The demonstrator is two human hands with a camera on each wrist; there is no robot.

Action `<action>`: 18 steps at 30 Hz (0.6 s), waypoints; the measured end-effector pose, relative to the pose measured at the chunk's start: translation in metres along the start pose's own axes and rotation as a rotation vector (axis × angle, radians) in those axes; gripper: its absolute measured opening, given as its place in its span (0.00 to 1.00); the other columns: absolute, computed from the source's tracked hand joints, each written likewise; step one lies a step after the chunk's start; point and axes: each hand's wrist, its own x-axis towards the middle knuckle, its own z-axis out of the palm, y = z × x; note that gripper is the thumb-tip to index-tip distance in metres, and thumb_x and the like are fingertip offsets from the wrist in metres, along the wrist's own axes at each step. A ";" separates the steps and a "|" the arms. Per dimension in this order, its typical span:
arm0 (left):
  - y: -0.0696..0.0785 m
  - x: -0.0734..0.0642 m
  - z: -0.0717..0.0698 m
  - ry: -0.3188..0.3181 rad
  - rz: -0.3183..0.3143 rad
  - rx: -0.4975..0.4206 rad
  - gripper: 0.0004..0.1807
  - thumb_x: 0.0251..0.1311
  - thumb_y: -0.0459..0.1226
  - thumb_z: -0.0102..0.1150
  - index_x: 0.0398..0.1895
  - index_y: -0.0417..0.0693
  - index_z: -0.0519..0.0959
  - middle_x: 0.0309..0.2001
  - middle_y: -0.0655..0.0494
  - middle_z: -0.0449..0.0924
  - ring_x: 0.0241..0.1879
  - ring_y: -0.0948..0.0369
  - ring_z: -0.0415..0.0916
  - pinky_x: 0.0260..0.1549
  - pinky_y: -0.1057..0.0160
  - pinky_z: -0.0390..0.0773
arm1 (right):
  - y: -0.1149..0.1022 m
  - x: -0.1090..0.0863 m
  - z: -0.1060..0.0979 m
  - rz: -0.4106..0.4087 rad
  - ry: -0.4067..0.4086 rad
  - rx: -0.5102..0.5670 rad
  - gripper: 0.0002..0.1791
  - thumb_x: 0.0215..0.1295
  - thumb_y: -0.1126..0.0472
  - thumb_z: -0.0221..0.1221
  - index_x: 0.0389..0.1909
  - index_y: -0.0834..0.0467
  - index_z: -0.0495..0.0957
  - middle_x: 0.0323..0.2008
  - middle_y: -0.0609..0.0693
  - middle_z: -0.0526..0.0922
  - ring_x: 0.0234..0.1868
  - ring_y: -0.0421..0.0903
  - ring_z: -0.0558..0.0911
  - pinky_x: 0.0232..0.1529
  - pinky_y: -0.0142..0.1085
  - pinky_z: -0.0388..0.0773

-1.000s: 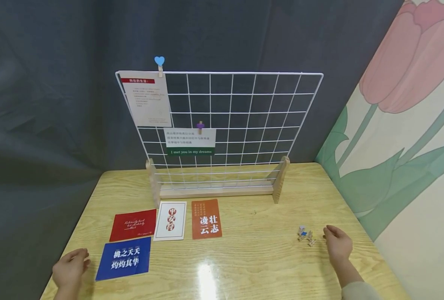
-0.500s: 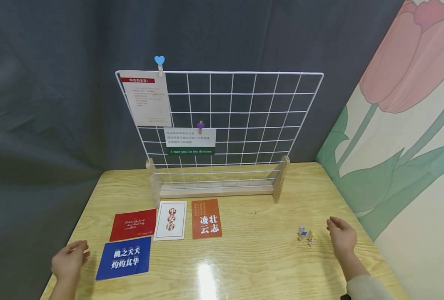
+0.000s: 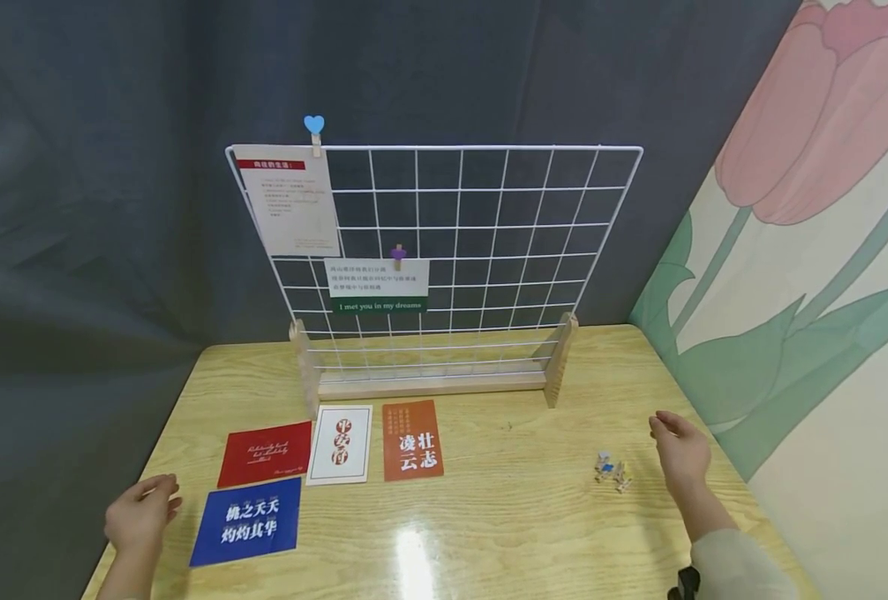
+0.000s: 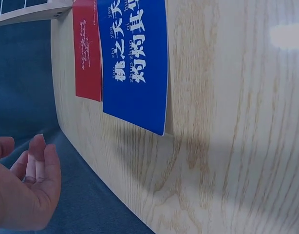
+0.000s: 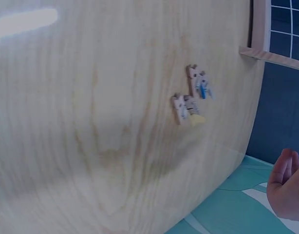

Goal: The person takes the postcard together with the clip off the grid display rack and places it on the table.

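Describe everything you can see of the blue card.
The blue card is a rectangular, paper-like sheet printed with two lines of large white Chinese characters, small pinyin above them. It lies printed side up, slightly askew, on the wood-grained tabletop, beside the red card; whether their edges touch is unclear. The left hand is near but not touching it.

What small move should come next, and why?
Probably bring the bare right hand to the small wooden clips: it appears empty and is nearest them, while the orange rectangular card lies unclipped before the white wire grid.
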 end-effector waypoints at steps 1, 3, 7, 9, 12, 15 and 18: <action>0.002 -0.001 -0.001 -0.004 0.001 -0.007 0.23 0.51 0.47 0.55 0.44 0.40 0.73 0.15 0.74 0.72 0.16 0.68 0.75 0.12 0.73 0.74 | -0.003 0.001 0.000 -0.001 -0.002 0.000 0.21 0.62 0.56 0.49 0.48 0.68 0.69 0.31 0.41 0.74 0.25 0.27 0.71 0.25 0.19 0.70; 0.007 -0.005 -0.003 -0.016 0.002 -0.031 0.22 0.51 0.46 0.56 0.44 0.39 0.73 0.14 0.75 0.72 0.15 0.68 0.75 0.09 0.74 0.71 | -0.007 0.003 0.001 -0.008 -0.005 0.016 0.21 0.62 0.57 0.49 0.48 0.69 0.69 0.30 0.40 0.75 0.25 0.26 0.71 0.26 0.19 0.70; 0.020 -0.017 -0.006 -0.035 0.011 -0.058 0.23 0.52 0.45 0.55 0.44 0.37 0.72 0.13 0.76 0.71 0.15 0.69 0.74 0.05 0.74 0.68 | -0.013 0.007 0.001 -0.022 -0.002 0.044 0.21 0.61 0.57 0.49 0.48 0.70 0.69 0.25 0.33 0.72 0.25 0.27 0.71 0.25 0.19 0.70; 0.028 -0.024 -0.008 -0.046 0.004 -0.075 0.21 0.52 0.45 0.56 0.43 0.37 0.72 0.13 0.76 0.71 0.15 0.69 0.74 0.03 0.72 0.68 | -0.014 0.008 0.001 -0.033 0.004 0.054 0.20 0.61 0.58 0.49 0.48 0.70 0.69 0.24 0.30 0.70 0.25 0.28 0.71 0.25 0.19 0.70; 0.039 -0.030 -0.010 -0.060 -0.025 -0.104 0.13 0.52 0.42 0.56 0.37 0.42 0.74 0.12 0.75 0.70 0.14 0.69 0.74 0.02 0.69 0.68 | -0.017 0.010 0.001 -0.053 0.012 0.056 0.20 0.61 0.59 0.49 0.47 0.71 0.69 0.23 0.29 0.70 0.24 0.27 0.71 0.24 0.20 0.69; 0.045 -0.030 -0.012 -0.080 -0.032 -0.126 0.06 0.51 0.40 0.57 0.31 0.48 0.75 0.12 0.73 0.71 0.13 0.67 0.74 0.04 0.65 0.70 | -0.019 0.012 0.001 -0.054 0.018 0.057 0.19 0.61 0.60 0.50 0.47 0.71 0.70 0.22 0.29 0.70 0.23 0.27 0.70 0.24 0.19 0.69; 0.046 -0.026 -0.012 -0.089 -0.002 -0.128 0.06 0.50 0.40 0.58 0.30 0.48 0.75 0.13 0.72 0.72 0.14 0.67 0.74 0.04 0.64 0.70 | -0.021 0.014 0.000 -0.058 0.017 0.066 0.20 0.61 0.59 0.50 0.47 0.71 0.70 0.22 0.30 0.70 0.24 0.27 0.71 0.24 0.19 0.69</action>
